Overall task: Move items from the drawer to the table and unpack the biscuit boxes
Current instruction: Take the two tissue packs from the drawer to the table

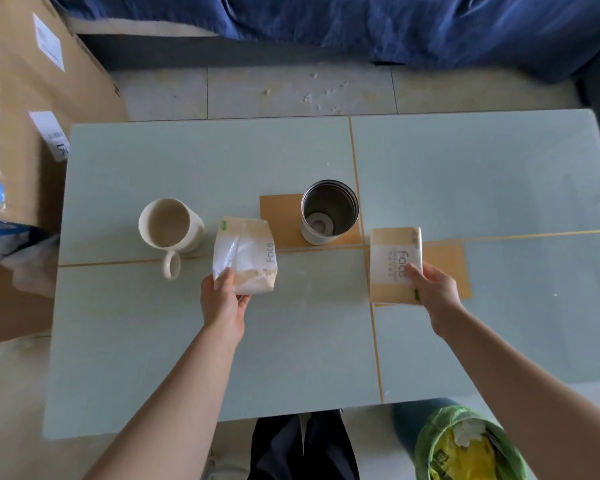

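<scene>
A person's left hand (222, 306) and right hand (437, 289) each grip a tissue pack (245, 254) (395, 265) with curled fingers, setting them on the bench (153, 341) beside a mug (170, 225) and steel canister (328, 211); letting go and fetching the biscuit boxes, not in view, likely comes next

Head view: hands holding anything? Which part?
Left hand pinches the near end of the crumpled tissue pack. Right hand grips the near right corner of the flat tissue pack.
</scene>
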